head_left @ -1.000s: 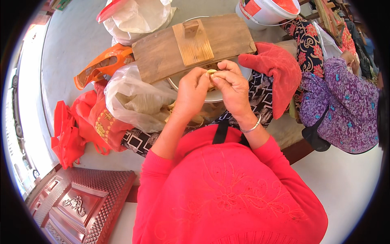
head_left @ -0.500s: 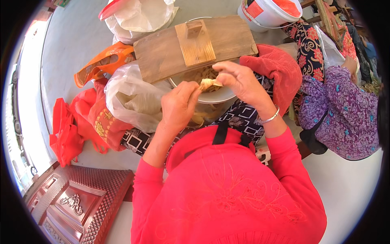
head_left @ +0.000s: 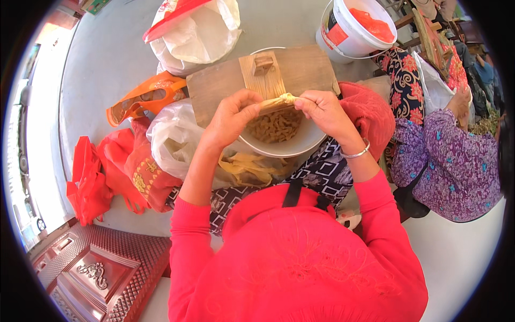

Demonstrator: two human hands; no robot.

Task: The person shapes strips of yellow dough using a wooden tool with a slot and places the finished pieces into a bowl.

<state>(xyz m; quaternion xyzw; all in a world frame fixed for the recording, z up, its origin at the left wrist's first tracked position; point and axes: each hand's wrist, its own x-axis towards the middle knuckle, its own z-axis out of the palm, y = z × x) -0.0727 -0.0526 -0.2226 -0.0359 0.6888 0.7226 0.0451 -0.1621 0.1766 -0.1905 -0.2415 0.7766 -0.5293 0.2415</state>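
Observation:
Between my two hands a pale yellow, soft-looking strip [head_left: 275, 104] is stretched, with a knot near its right end. My left hand [head_left: 230, 119] pinches the strip's left end between thumb and fingers. At the knot, my right hand [head_left: 326, 114] is closed on the other end; a silver bangle sits on that wrist. Just below the hands is a white bowl [head_left: 287, 152] with many small brownish knotted pieces [head_left: 273, 129]. A wooden board [head_left: 214, 88] with a raised block lies across the bowl's far part. More yellow strips [head_left: 244, 167] lie near my lap, beside a clear plastic bag [head_left: 177, 134].
Left of the bowl are an orange bag [head_left: 145, 99] and red bags [head_left: 88, 188]. Beyond stand a white sack [head_left: 201, 37] and a white bucket [head_left: 335, 37]. A red cloth [head_left: 370, 112] lies to the right, near another person in a purple patterned sleeve [head_left: 456, 155].
My hands have moved apart, drawing the strip out straight with its knot now at the right hand. More of the bowl and its knotted pieces shows below them.

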